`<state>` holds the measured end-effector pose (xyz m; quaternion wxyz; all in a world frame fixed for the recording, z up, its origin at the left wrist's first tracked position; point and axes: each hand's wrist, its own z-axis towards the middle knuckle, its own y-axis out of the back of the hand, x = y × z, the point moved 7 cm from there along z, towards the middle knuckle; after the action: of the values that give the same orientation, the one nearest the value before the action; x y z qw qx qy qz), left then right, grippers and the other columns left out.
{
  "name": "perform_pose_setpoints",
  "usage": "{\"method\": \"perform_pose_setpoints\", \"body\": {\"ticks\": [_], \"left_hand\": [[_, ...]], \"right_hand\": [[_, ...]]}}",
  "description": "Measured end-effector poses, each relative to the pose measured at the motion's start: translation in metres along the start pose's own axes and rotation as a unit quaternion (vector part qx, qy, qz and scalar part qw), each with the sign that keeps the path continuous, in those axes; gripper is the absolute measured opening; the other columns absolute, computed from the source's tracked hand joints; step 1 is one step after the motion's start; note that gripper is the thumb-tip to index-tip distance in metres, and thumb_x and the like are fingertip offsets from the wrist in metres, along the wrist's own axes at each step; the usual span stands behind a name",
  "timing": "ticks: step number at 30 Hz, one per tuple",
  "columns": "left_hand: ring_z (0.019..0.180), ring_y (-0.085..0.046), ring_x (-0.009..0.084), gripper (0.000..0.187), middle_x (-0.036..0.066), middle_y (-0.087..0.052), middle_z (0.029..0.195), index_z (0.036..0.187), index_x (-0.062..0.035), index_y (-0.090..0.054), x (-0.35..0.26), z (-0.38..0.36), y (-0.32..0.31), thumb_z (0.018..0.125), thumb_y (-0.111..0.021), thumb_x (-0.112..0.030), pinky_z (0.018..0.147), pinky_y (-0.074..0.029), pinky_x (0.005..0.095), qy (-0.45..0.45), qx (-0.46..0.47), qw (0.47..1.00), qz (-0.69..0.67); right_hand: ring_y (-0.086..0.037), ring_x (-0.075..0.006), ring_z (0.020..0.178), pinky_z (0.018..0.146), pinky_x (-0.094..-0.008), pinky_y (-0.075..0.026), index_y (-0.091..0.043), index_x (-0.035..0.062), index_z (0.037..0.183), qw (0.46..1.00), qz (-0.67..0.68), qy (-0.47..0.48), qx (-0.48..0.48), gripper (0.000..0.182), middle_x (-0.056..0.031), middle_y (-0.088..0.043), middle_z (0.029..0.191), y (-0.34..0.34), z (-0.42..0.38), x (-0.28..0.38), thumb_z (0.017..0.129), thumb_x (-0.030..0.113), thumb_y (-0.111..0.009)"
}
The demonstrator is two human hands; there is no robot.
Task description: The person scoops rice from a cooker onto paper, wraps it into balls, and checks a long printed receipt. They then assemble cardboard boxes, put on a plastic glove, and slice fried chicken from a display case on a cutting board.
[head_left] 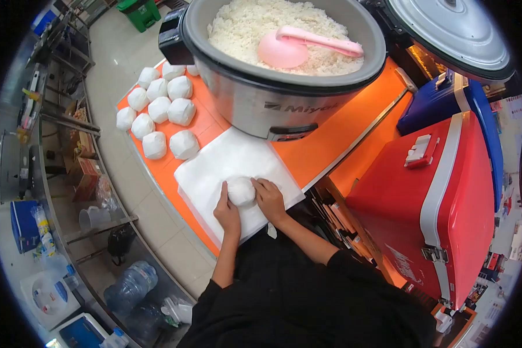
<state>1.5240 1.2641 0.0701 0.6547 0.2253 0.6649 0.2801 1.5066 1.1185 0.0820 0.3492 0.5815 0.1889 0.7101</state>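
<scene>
Between my two hands sits a round white paper-wrapped bundle [241,191], resting on a stack of white paper sheets [206,168]. My left hand [227,211] curves against its left side, the index finger pointing up along it. On the opposite side my right hand [268,200] presses with bent fingers. What the paper encloses is hidden. Just beyond the sheets stands a large rice cooker [255,104] full of cooked white rice [243,29]. A pink rice paddle [284,52] lies on top of the rice.
Several similar wrapped bundles [181,112] are grouped on the orange table [209,124], left of the cooker. The cooker's open lid [452,29] is at upper right. Red [412,191] and blue [432,101] cooler boxes stand to the right. Metal shelving [69,197] runs along the left.
</scene>
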Motion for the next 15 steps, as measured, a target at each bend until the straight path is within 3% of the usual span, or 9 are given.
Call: {"method": "perform_pose_setpoints", "body": {"ticks": [1,3,4,7,8,9,11,13,15], "left_hand": [[0.071,-0.061,0.0325,0.055,0.022,-0.061,0.083,0.126,-0.0045,-0.046,0.002,-0.006,0.001,0.074,-0.041,0.012,0.065,-0.047,0.0395,0.005,0.000,1.000,0.003],[0.103,-0.054,0.0343,0.056,0.026,-0.050,0.118,0.129,0.0007,-0.038,-0.011,-0.004,0.000,0.075,-0.039,0.013,0.084,-0.045,0.0349,-0.070,0.014,0.997,-0.019],[0.122,-0.038,0.0352,0.059,0.026,-0.033,0.134,0.133,0.0056,-0.028,-0.008,-0.009,-0.006,0.075,-0.043,0.008,0.098,-0.034,0.0384,-0.125,0.037,0.991,-0.011],[0.126,-0.033,0.0356,0.067,0.028,-0.030,0.135,0.135,0.0080,-0.018,-0.010,-0.021,-0.003,0.076,-0.048,-0.001,0.102,-0.026,0.0465,-0.143,0.073,0.975,0.151],[0.123,-0.036,0.0365,0.074,0.029,-0.030,0.134,0.136,0.0078,-0.012,-0.007,-0.020,-0.005,0.076,-0.052,-0.008,0.102,-0.022,0.0516,-0.148,0.067,0.981,0.104],[0.123,-0.036,0.0365,0.074,0.029,-0.030,0.134,0.136,0.0078,-0.012,-0.004,-0.025,-0.004,0.076,-0.052,-0.008,0.102,-0.022,0.0516,-0.144,0.067,0.982,0.105],[0.120,-0.037,0.0404,0.074,0.030,-0.028,0.135,0.136,0.0077,-0.009,0.004,-0.018,-0.011,0.077,-0.050,-0.007,0.104,-0.019,0.0503,-0.016,0.158,0.986,-0.057],[0.121,-0.036,0.0414,0.075,0.032,-0.025,0.135,0.137,0.0065,0.003,-0.017,-0.020,-0.007,0.082,-0.046,-0.008,0.107,-0.013,0.0479,-0.044,0.092,0.988,-0.120],[0.126,-0.030,0.0363,0.074,0.028,-0.021,0.139,0.137,0.0050,0.008,-0.043,-0.019,0.006,0.087,-0.043,-0.015,0.108,-0.010,0.0462,-0.122,0.044,0.980,-0.150]], "right_hand": [[-0.055,-0.0297,0.089,0.076,-0.0341,-0.046,-0.056,-0.0029,0.108,1.000,0.016,0.011,-0.021,0.035,-0.0151,-0.056,0.099,-0.001,-0.006,0.000,0.074,-0.005,-0.049],[-0.050,-0.0311,0.100,0.083,-0.0345,-0.042,-0.050,-0.0024,0.117,1.000,0.001,0.005,0.015,0.043,-0.0165,-0.052,0.110,-0.009,-0.016,-0.004,0.074,-0.002,-0.050],[-0.045,-0.0324,0.111,0.091,-0.0348,-0.039,-0.043,-0.0020,0.125,0.999,-0.015,-0.004,0.047,0.052,-0.0179,-0.047,0.120,-0.015,-0.018,-0.004,0.074,0.001,-0.052],[-0.031,-0.0332,0.126,0.103,-0.0352,-0.027,-0.025,-0.0019,0.135,0.987,-0.129,-0.032,0.093,0.070,-0.0199,-0.031,0.136,-0.013,-0.017,0.009,0.073,0.010,-0.055],[-0.023,-0.0306,0.131,0.107,-0.0376,-0.018,-0.015,-0.0019,0.138,0.987,-0.072,-0.069,0.126,0.078,-0.0199,-0.020,0.143,-0.018,-0.017,0.011,0.074,0.016,-0.056],[-0.023,-0.0306,0.131,0.107,-0.0376,-0.018,-0.015,-0.0019,0.138,0.987,-0.071,-0.068,0.130,0.078,-0.0199,-0.020,0.143,-0.024,-0.019,0.010,0.074,0.016,-0.056],[-0.023,-0.0264,0.131,0.107,-0.0398,-0.017,-0.017,-0.0027,0.137,0.951,0.280,-0.104,0.083,0.072,-0.0193,-0.020,0.142,-0.038,-0.004,0.005,0.078,0.017,-0.054],[-0.032,-0.0231,0.126,0.103,-0.0382,-0.026,-0.023,-0.0002,0.136,0.915,0.384,-0.120,0.034,0.064,-0.0165,-0.027,0.138,-0.046,0.011,0.009,0.082,0.014,-0.055],[-0.043,-0.0214,0.115,0.095,-0.0310,-0.037,-0.028,0.0026,0.134,0.776,0.565,-0.280,0.012,0.060,-0.0138,-0.039,0.127,-0.053,0.020,0.006,0.082,0.009,-0.058]]}}
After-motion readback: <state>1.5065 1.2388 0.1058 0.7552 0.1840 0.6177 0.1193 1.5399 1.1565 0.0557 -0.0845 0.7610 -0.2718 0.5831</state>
